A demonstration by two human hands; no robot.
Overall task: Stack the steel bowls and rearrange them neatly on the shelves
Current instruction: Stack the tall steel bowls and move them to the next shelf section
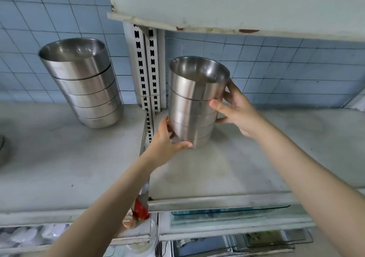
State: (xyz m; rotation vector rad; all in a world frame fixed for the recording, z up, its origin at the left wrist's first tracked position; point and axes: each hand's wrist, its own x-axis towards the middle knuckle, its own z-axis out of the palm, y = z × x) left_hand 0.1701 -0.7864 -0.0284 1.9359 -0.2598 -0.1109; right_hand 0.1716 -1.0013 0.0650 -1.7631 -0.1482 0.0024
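A tall stack of several steel bowls (192,102) is at the left end of the right-hand shelf (256,158). My left hand (167,144) grips the stack at its base, thumb across the front. My right hand (235,108) holds its right side higher up, fingers curled round the wall. Whether the base touches the shelf I cannot tell. A second, wider stack of several steel bowls (85,84) stands on the left-hand shelf (59,158) against the tiled wall.
A slotted white upright post (147,67) separates the two shelves, just left of the held stack. An upper shelf (237,5) hangs overhead. Lower shelves hold glass trays (229,212), a red packet (140,210) and white dishes (29,235). A metal rim (1,148) shows at far left.
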